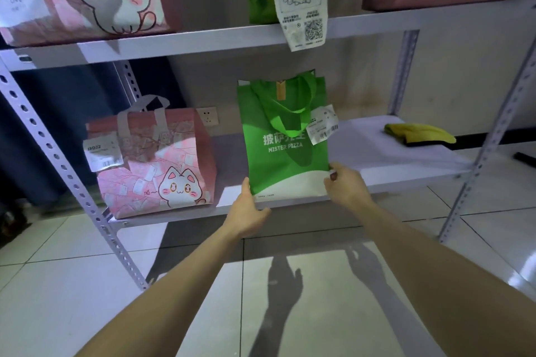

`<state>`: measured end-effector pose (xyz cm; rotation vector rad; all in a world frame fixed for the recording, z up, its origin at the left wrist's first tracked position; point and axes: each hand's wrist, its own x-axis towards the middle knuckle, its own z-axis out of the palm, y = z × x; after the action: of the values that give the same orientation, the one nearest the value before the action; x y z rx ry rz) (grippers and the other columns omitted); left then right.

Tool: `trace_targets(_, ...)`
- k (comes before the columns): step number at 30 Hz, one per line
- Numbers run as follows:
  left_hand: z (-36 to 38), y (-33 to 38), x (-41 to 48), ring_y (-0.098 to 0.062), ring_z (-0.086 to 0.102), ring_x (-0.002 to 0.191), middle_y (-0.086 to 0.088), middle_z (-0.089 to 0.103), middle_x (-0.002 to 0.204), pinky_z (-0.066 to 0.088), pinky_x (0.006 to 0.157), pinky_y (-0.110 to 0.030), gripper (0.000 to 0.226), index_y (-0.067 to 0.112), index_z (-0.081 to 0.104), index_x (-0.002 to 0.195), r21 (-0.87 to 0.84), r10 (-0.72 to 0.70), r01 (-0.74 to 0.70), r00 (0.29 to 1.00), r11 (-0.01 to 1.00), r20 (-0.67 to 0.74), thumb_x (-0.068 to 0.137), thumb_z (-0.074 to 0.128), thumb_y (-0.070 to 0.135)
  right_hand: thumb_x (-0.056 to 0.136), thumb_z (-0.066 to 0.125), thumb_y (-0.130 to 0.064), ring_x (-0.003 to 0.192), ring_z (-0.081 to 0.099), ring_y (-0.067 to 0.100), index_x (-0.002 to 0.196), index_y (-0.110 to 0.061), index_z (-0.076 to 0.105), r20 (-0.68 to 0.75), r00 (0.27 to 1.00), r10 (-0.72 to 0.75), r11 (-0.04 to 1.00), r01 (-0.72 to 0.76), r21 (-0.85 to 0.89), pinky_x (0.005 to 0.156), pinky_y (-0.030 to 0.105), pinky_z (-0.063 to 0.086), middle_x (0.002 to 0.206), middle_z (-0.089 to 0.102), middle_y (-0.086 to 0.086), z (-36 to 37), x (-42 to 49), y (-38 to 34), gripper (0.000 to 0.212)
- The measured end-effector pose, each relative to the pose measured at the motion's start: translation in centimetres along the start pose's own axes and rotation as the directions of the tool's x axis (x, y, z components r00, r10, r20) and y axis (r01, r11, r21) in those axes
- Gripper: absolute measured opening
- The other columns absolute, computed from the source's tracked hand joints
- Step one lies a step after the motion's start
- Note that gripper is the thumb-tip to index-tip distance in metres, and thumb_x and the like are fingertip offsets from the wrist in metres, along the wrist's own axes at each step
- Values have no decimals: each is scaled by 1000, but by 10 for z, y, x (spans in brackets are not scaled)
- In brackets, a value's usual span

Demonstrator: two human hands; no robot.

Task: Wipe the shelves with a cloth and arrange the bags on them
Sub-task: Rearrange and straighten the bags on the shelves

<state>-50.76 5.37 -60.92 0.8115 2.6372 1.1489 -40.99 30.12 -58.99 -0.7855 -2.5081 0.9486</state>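
Both hands hold the green bag by its bottom corners. The left hand cups the lower left corner with its thumb lying up along the side edge, and its fingers are hidden behind the bag. The right hand pinches the lower right corner with curled fingers. The bag stands upright at the centre of the frame, long axis vertical, printed face toward the room, handles flopped down over the front. Its top leans back toward the wall. Its bottom edge sits at the front edge of the lower shelf. A white label hangs off its right side.

Left of it, across a narrow gap, stands a pink cat bag. To the right, the shelf board lies bare as far as a yellow cloth near the far right end. Above, the upper shelf carries more bags and clears the green bag's top.
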Motion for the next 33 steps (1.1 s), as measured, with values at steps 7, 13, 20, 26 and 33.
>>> trace_targets(7, 8, 7, 0, -29, 56, 142, -11, 55, 157, 46, 109, -33, 83, 12, 27, 164, 8, 2, -2, 1000, 1000, 4, 95, 73, 19, 90, 71, -49, 107, 70, 31, 133, -14, 62, -340, 928, 149, 988, -154, 11, 93, 42, 57, 118, 74, 7, -41, 0, -2, 57)
trace_targets(13, -67, -19, -27, -7, 68, 93, 10, 70, 103, 59, 89, -40, 27, 27, 64, 119, 125, 156, -124, 941, 984, -299, 93, 71, 27, 92, 59, -38, 57, 52, 7, 77, -23, 62, -615, 750, -244, 950, 313, 5, 54, 23, 38, 65, 59, -9, -32, -17, -104, 22)
trace_targets(20, -161, -84, -53, -20, 53, 111, 1, 51, 121, 54, 97, -44, 45, 19, 52, 126, 179, 60, 100, 695, 979, -717, 88, 76, 27, 91, 69, -57, 111, 69, 29, 133, -21, 59, 15, 936, -352, 936, 351, 23, 93, 46, 58, 124, 70, 4, 81, -42, -217, 56)
trace_targets(26, -187, -137, -64, -32, 31, 154, -11, 19, 167, 36, 124, -46, 116, 15, 7, 170, -36, -215, 242, 774, 970, -595, 84, 84, 28, 82, 81, -61, 141, 51, 40, 168, -29, 10, 236, 953, -189, 982, 178, 69, 108, 50, 46, 160, 43, 16, 147, -38, -220, 116)
trace_targets(33, -181, -155, -65, -26, 46, 137, 0, 27, 147, 41, 109, -31, 110, 28, 12, 165, -23, -170, 182, 851, 983, -497, 78, 79, 24, 83, 79, -57, 122, 62, 29, 166, -37, 16, 271, 934, -233, 973, 224, 64, 99, 47, 56, 141, 62, 2, 160, -30, -205, 106)
